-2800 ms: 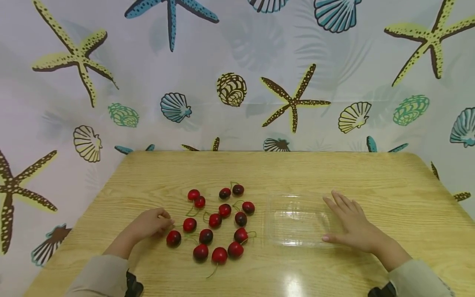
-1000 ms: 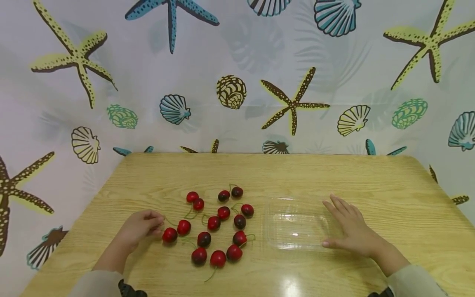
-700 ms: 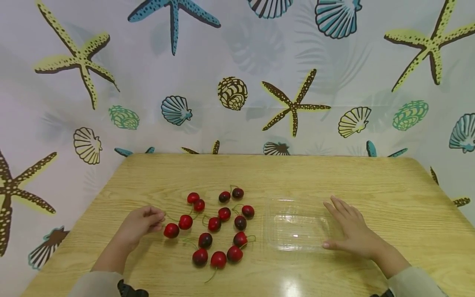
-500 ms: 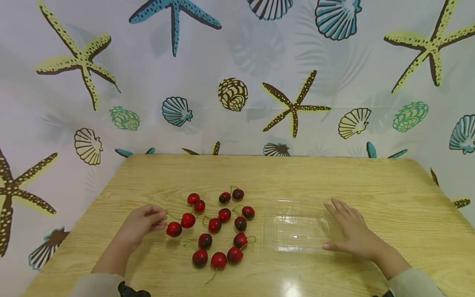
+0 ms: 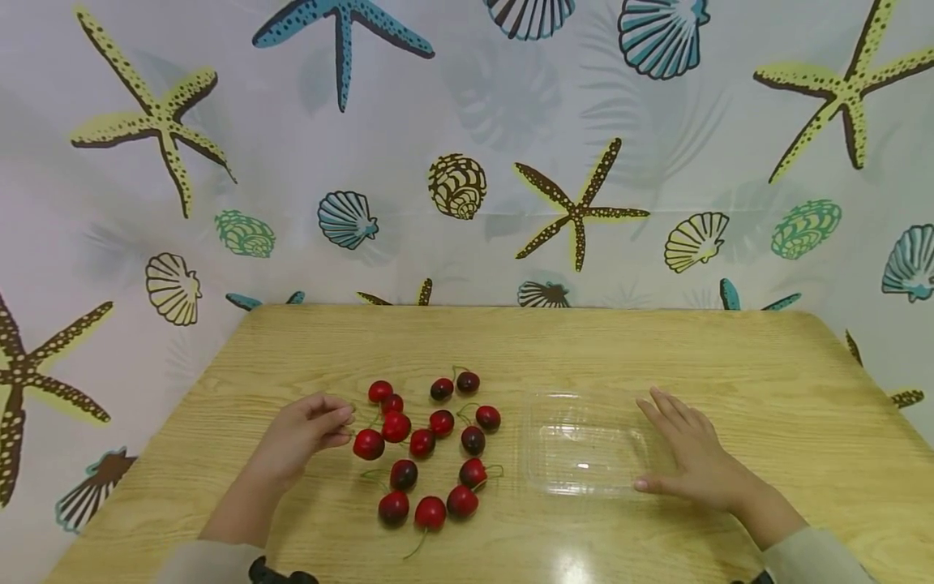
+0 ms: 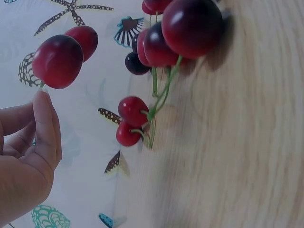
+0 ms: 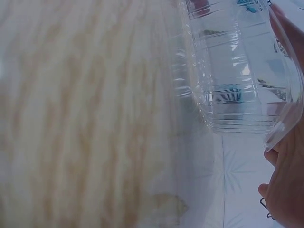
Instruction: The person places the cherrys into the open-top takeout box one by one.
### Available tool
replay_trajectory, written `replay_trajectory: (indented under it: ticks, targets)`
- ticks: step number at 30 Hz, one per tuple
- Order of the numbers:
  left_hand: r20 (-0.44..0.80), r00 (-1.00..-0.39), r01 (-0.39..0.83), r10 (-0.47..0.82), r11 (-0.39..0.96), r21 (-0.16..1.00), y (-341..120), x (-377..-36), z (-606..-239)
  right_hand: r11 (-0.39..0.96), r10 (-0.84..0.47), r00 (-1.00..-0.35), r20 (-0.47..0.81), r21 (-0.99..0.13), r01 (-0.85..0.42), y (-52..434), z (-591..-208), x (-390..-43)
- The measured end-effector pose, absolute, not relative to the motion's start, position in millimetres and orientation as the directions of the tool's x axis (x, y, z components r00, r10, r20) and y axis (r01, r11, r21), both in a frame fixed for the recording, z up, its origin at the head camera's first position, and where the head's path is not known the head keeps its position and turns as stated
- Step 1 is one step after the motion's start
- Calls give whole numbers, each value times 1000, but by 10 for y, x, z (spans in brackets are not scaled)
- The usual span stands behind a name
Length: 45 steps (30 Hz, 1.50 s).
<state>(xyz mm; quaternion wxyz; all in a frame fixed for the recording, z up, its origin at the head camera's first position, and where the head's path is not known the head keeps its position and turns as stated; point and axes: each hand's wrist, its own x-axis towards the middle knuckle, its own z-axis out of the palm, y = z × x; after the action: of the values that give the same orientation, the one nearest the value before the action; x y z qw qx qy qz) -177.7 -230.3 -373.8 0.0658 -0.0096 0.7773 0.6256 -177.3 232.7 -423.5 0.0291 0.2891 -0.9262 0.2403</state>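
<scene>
Pinching at a thin green stem, the left hand [image 5: 302, 434] sits at the left edge of the cherry cluster [image 5: 426, 442], thumb and forefinger closed together. From the left wrist view I read the fingers [image 6: 45, 128] meeting just under a red cherry [image 6: 58, 61], and the stem runs from that cherry down into the fingertips. In the head view the same cherry [image 5: 368, 444] shows right beside the fingertips; I cannot tell whether it is raised off the tabletop [image 5: 511, 341] or resting on it.

Landmark for these notes: the clear plastic container [image 5: 584, 442], lying open on the tabletop.

- Cherry cluster: just left of the container, loosely scattered, red to dark red, several with green stems. Nearest fruit to the container is a cherry with a curled stem [image 5: 474, 472].
- Two dark cherries [image 5: 454, 384] lie at the far side of the cluster, left of the container's far corner.
- Right hand [image 5: 693, 454]: on the container's right side, palm down, fingers straight and spread, gripping nothing. Thumb runs along the container's near right corner. In the right wrist view the fingers [image 7: 287, 175] touch the container's rim [image 7: 280, 128].
- Container interior: I see no fruit in it.
- Beyond the container: a backdrop [image 5: 467, 162] printed with starfish and shells.
</scene>
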Motion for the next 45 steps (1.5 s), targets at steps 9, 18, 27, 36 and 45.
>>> replay_trajectory:
  ticks: [9, 18, 27, 36, 45]
  targets:
    - [-95, -988, -76, 120, 157, 985, -2050, -1823, -3712, 731, -514, -837, 188, -415, -542, 2324, -4212, -1788]
    - [-107, -983, -96, 148, 82, 992, -1801, -1854, -3712, 725, -511, -840, 184, -433, -536, 2313, -4227, -1784]
    - [-107, -972, -101, 209, 39, 994, -1515, -1887, -3724, 727, -513, -836, 193, -420, -543, 2309, -4229, -1781]
    - [-103, -968, -112, 228, -27, 993, -1255, -1899, -3732, 733, -511, -840, 184, -418, -537, 2297, -4203, -1767]
    - [-97, -957, -120, 272, -69, 990, -1047, -1932, -3763, 728, -505, -845, 179, -438, -528, 2296, -4203, -1764]
